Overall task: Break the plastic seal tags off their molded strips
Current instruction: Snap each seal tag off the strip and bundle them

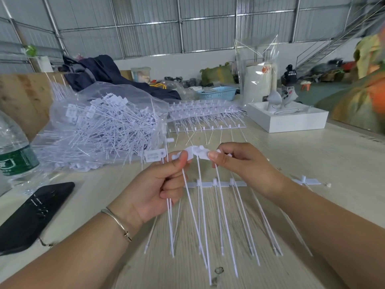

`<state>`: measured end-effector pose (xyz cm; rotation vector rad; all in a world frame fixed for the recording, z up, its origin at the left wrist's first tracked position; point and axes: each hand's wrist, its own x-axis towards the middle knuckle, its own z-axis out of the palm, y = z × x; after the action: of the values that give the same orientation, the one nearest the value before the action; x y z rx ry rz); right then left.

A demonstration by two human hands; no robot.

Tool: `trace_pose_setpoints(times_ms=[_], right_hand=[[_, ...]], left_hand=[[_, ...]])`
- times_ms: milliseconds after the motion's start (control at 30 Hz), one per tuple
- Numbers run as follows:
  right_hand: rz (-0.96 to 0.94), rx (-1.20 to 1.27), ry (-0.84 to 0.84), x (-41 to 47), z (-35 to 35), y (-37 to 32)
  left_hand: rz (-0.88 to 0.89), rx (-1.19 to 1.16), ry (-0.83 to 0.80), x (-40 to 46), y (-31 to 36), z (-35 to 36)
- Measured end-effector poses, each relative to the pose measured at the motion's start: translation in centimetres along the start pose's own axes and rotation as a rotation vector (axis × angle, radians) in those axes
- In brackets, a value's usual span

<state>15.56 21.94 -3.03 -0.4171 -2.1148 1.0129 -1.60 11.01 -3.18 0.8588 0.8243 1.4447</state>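
My left hand (pixel 160 184) and right hand (pixel 235 163) pinch joined seal tags (pixel 198 152) above the table (pixel 312 163) — bare wood rightward, tag bag (pixel 100 126) crowding left.

You cannot read any text here. The green label on the water bottle (pixel 15 161) is blurred. The print on the black phone (pixel 35 211) is too small.

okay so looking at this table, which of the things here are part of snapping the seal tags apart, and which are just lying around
Part of the job: held strip, pinched by left hand and right hand; strip on the table; stacked strips; bag of loose tags.

Lying about: phone, water bottle, white tray, blue basket, dark clothing.
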Motion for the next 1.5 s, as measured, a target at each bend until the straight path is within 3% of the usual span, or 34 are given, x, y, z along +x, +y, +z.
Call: trace_pose_setpoints(times_ms=[500,733,1067,1233,1500], right_hand=[[0.035,0.093,-0.092,-0.2,0.6,-0.6],[0.039,0.091,-0.043,0.0,0.5,-0.8],[0.014,0.14,0.128,0.1,-0.8,-0.5],[0.031,0.13,0.1,0.2,-0.8,-0.1],[0.035,0.025,0.1,0.2,-1.0,0.6]], left_hand=[[-0.181,0.036,-0.16,-0.2,-0.9,0.3],[-0.237,-0.001,-0.23,0.1,-1.0,0.4],[-0.159,-0.078,0.166,0.8,-0.4,-0.5],[-0.118,0.079,0.166,0.8,-0.7,-0.5],[0.047,0.028,0.247,0.8,-0.1,-1.0]])
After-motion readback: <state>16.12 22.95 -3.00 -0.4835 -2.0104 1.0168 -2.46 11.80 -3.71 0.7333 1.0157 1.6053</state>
